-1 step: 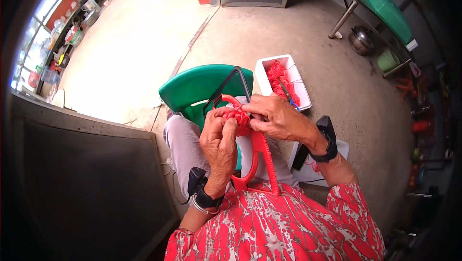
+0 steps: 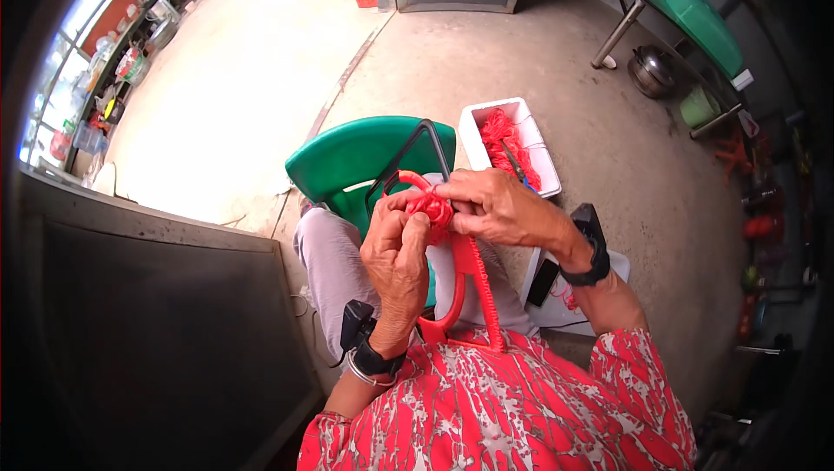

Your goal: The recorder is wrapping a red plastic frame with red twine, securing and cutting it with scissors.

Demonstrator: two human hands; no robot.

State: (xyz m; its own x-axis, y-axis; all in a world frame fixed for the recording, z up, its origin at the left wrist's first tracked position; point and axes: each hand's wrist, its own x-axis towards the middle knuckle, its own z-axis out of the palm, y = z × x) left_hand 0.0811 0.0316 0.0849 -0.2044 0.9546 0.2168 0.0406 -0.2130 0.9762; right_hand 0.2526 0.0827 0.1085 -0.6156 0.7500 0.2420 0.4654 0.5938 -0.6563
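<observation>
A knotted bunch of red cord [image 2: 429, 205] is held up over my lap. My left hand [image 2: 397, 241] grips it from the left, thumb pressed on its front. From the right, my right hand [image 2: 497, 210] pinches at the same bunch; the fingertips partly hide what they hold. The bunch sits against a red curved frame [image 2: 454, 301], which has a ribbed, cord-like strip [image 2: 488, 301] running down toward my shirt. How the cord joins the frame is hidden by my fingers.
A green plastic chair [image 2: 347, 154] stands ahead of my knees. Right of it is a white foam box [image 2: 543, 158] with red cord and scissors [image 2: 519, 167]. A white tray [image 2: 617, 268] with red strands lies by my right forearm. A dark panel [image 2: 165, 315] stands at left.
My right fingers have shifted slightly at the cord bunch, and the right wrist has turned a little. My left hand keeps its hold.
</observation>
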